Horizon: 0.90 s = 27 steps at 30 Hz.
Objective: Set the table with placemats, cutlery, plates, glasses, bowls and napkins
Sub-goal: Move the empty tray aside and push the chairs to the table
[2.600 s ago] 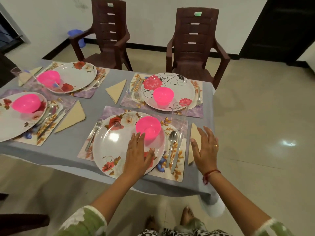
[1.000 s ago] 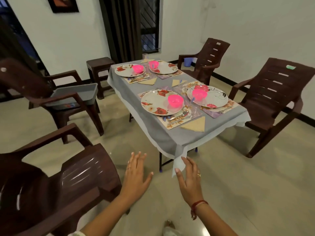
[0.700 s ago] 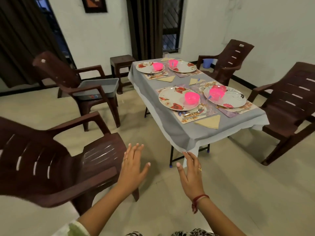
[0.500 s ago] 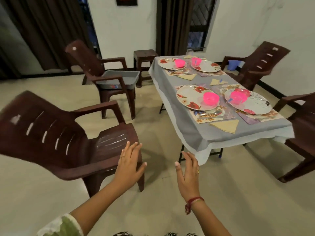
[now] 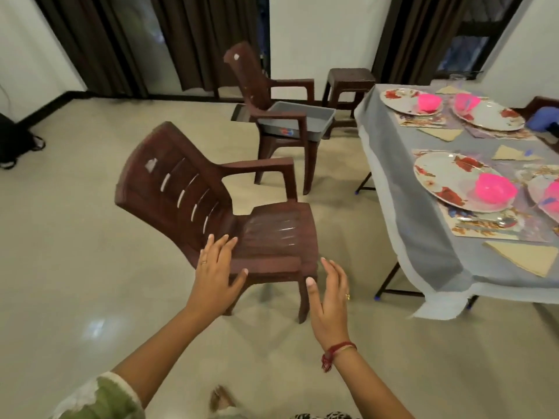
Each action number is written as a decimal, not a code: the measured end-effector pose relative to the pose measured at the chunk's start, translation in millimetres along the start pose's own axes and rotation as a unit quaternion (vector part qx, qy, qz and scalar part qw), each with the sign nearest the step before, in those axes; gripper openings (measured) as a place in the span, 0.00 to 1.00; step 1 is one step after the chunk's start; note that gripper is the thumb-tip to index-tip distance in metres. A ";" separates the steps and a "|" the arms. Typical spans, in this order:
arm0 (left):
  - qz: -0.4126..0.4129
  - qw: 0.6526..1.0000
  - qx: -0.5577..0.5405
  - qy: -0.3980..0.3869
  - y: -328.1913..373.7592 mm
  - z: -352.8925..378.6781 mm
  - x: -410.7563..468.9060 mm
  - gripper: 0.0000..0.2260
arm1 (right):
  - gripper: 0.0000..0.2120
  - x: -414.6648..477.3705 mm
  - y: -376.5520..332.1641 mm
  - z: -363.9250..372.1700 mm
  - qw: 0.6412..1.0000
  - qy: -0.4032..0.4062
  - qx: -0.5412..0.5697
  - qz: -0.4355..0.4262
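Left hand (image 5: 218, 273) and right hand (image 5: 330, 297) spread, fingers straight, holding nothing, above brown chair (image 5: 230, 225)

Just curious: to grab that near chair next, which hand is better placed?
Probably the left hand: open, it overlaps the chair's near armrest; the right hand, also open, is off the seat's front corner.

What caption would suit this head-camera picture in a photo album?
Open left hand and right hand held out toward a brown chair near the laid table.
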State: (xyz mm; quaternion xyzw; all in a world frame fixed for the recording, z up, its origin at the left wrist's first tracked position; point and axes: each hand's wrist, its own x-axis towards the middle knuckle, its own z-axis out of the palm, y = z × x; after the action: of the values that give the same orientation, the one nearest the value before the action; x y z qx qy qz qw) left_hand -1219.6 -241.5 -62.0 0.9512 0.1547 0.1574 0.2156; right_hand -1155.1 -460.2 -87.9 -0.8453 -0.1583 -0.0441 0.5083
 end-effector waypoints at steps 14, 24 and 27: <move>-0.004 0.997 0.020 0.073 -203.0 -123.1 104.0 0.29 | 0.29 98.1 -121.4 207.8 0.998 0.033 0.041 -0.021; 0.055 0.996 0.023 0.063 -282.5 -142.9 266.5 0.27 | 0.30 183.9 -125.4 298.8 0.993 0.110 0.017 0.032; 0.093 0.995 0.010 0.029 -293.4 -140.4 313.6 0.26 | 0.30 212.2 -138.5 316.8 0.991 0.130 0.015 0.039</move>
State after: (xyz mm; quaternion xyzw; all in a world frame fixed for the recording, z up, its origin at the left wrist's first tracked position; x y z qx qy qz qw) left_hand -1054.4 174.8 -3.3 0.9587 0.0737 0.2024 0.1858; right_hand -1025.0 -76.2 -72.7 -0.8301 -0.0588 -0.1314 0.5386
